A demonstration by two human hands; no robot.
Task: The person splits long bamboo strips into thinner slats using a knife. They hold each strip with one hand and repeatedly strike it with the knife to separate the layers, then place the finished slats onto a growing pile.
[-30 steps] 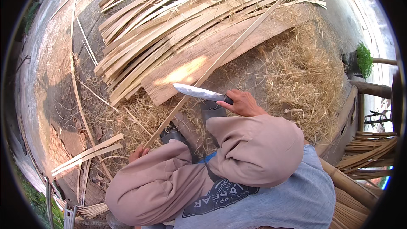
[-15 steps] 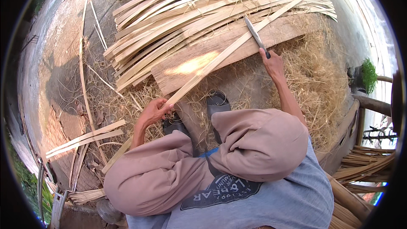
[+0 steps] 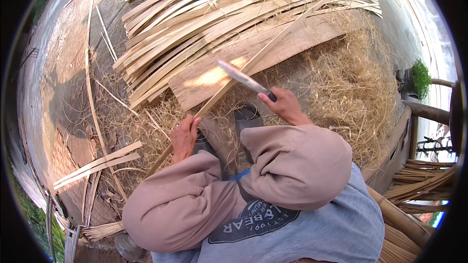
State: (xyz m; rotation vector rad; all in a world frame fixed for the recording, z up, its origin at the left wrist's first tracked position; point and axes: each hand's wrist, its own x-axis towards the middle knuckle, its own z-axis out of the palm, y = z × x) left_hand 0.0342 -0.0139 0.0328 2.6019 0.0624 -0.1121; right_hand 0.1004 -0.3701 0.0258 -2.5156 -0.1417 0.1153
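Observation:
A long pale bamboo strip (image 3: 268, 50) runs slantwise from beside my left knee up across a flat wooden board (image 3: 304, 36) and over a pile of similar strips. My left hand (image 3: 183, 137) is closed round the strip just off the board's near left corner. In my right hand (image 3: 283, 105) is a knife (image 3: 243, 78), gripped by its dark handle. Its blade points up and left and crosses the strip near the board's front edge. Whether the blade's edge touches the strip, I cannot tell.
Many bamboo strips (image 3: 204, 27) lie side by side beyond the board. Curly shavings (image 3: 353, 95) heap up at the right and scatter round my sandals (image 3: 247, 112). A few loose strips (image 3: 97, 163) lie at the left. A potted plant (image 3: 420, 79) stands at the far right.
The knife has come down and left, toward my left hand. My left hand has turned and shifted slightly, and the strip now shows a narrower face.

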